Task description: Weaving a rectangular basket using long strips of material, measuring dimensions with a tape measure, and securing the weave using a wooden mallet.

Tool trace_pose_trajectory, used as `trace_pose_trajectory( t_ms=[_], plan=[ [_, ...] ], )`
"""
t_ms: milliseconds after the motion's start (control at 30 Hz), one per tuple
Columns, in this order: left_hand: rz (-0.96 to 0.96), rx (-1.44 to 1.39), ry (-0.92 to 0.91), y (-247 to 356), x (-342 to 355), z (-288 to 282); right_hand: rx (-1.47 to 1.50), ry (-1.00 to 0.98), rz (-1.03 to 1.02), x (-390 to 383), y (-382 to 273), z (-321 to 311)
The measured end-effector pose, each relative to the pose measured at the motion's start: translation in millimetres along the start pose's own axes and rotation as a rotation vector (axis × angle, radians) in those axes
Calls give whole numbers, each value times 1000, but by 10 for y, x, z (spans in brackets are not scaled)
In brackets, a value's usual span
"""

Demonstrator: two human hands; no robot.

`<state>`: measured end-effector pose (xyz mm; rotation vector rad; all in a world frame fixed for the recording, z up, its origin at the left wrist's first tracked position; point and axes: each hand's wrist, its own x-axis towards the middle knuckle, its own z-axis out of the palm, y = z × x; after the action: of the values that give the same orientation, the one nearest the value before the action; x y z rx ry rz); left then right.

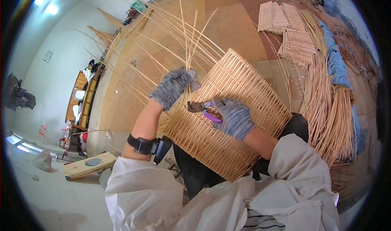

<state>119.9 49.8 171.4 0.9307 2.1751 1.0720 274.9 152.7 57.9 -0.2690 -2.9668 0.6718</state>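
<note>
One white wall (61, 43) at left, bearing a small rectangular plate (48, 56); one floor (222, 25), tan, turning reddish-brown toward the upper right; one wooden bench (72, 104) along the wall, strewn with cloths (88, 74); two bright lights (51, 8), upper left.

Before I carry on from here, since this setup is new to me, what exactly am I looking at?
There is no machine: these are a person's own two gloved hands. The one picture comes from a wide fisheye camera on the head, looking down, so straight edges bend near the rim. The left hand grips a bunch of long strands beside the wicker piece. The right hand holds purple-handled pruning shears over it. On the floor, to the right, lie woven mats and a sheaf of loose strands.
</note>
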Motion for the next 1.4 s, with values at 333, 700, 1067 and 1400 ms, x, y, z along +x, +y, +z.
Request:
trace_pose_trajectory(
  t_ms=[333, 700, 1067, 1400],
  plan=[
    [61, -190, -26, 55, -305, -104, 86, -140, -47, -68, -167, 63],
    [-68, -481, 70, -7, -586, -264, -33, 182, -196, -40, -292, 169],
    [-72, -456, 125, -52, -608, -355, 9, 95, -186, -110, -238, 241],
    [-137, -511, 81, 24, -680, -312, -69, 115, -160, -3, -505, 152]
  ],
)
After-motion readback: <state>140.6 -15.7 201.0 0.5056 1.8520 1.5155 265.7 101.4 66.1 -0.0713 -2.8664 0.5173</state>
